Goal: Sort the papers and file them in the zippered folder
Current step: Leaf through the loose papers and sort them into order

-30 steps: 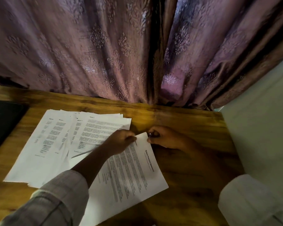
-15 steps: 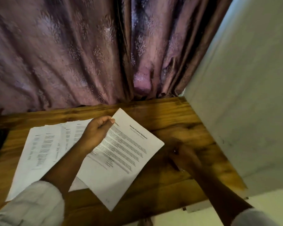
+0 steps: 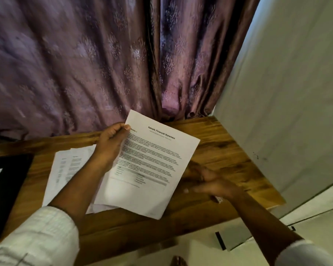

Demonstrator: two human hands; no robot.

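Presently pinching sheet [image 3: 152, 166] by corner in left hand [image 3: 110, 144], raised off pile [image 3: 65, 169], likely to read heading; cannot tell grip of right hand [image 3: 210, 181], blurred.

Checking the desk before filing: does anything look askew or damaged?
Nothing looks damaged or spilled. The papers on the table lie fanned and uneven, not squared; the left hand pinches the financial statement by its top corner, tilted.
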